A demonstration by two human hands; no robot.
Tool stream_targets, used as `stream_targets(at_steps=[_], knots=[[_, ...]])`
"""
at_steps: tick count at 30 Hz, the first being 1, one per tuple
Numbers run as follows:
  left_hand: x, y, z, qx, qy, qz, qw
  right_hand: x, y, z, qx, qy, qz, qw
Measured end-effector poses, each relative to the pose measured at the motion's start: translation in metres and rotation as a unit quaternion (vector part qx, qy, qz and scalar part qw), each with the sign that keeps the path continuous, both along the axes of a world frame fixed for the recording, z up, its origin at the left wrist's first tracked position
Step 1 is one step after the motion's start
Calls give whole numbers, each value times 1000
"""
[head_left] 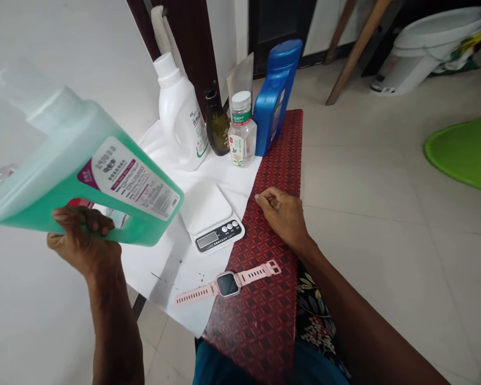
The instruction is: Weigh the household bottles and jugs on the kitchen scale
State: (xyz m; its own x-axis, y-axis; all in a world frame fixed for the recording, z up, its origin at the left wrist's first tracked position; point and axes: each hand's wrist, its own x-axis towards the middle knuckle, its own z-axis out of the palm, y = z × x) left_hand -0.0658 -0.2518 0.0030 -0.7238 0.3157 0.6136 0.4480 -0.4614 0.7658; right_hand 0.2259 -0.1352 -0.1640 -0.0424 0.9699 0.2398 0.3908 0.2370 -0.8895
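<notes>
My left hand [86,235] is wrapped round the handle of a big translucent jug of green liquid [144,222], tilted and held up at the left above the table. A label with small print faces me. On the red patterned table [260,315] my right hand [282,216] rests near the right edge with its fingers curled in; nothing shows in them. Between the hands sits a white digital kitchen scale [208,208], its plate bare and its display blank. Nearer to me lies a smartwatch with a pink strap [227,283], stretched out flat.
At the table's back stand a white detergent bottle [180,117], a dark pump bottle [216,125], a clear bottle with a white cap [242,133] and a blue bottle [274,96]. White paper [152,278] covers the left part. A white bucket [417,59] and green chair [468,152] are beyond.
</notes>
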Motion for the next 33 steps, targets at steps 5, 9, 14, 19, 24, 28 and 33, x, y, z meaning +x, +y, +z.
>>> stream_targets(at_steps=[5, 9, 14, 19, 24, 28, 33], knots=[[35, 22, -14, -19, -40, -93, 995, 2, -1, 0, 8, 9, 7, 1000], [53, 35, -20, -43, -24, -118, 992, 3, -1, 0, 1, 12, 10, 1000], [62, 46, -24, -60, -45, -121, 990, 3, 1, 0, -3, 14, 7, 1000], [61, 51, -29, -65, -27, -133, 989, 3, 1, -1, -7, 12, 5, 1000], [56, 53, -30, -78, 1, -158, 984, 3, 1, -1, -3, 10, -1, 1000], [51, 52, -34, -62, 72, -167, 981, 2, 1, 0, -7, 12, -1, 1000], [45, 44, -38, -56, 191, -164, 966, 2, 0, 2, -11, 17, 1, 1000]])
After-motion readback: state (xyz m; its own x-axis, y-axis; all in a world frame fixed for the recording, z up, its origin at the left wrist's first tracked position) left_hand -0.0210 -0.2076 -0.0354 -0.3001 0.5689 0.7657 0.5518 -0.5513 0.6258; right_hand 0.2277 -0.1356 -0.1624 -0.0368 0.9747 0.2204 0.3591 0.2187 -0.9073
